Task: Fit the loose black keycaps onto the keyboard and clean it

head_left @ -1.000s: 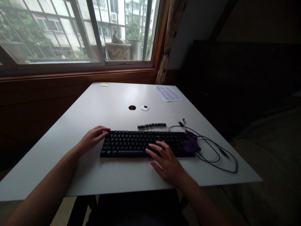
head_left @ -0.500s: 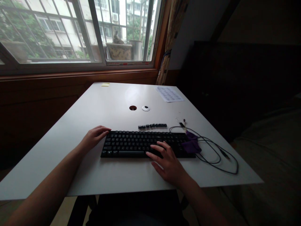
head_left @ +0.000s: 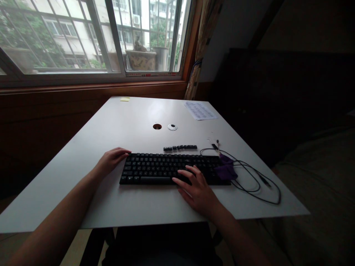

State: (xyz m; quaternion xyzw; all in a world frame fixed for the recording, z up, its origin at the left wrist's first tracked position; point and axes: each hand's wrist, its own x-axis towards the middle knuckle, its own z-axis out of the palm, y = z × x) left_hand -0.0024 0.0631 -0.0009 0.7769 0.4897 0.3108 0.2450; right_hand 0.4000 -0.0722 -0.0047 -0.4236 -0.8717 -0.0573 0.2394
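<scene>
Keyboard (head_left: 155,168) lies flat on the white surface (head_left: 130,123), long side toward the person. Hands are apart from each other. Left hand (head_left: 111,160): fingertips at the keyboard's far left corner; can't tell if pinching or just resting. Right hand (head_left: 196,191): fingers spread over the keys right of middle, not closed on anything. Keycaps (head_left: 181,147) in a row just beyond the far edge. Purple cloth (head_left: 226,172) at the right end, cable (head_left: 280,195) looped beside it. Farther back: hole (head_left: 157,126) next to cap (head_left: 172,128), papers (head_left: 200,111) at right.
</scene>
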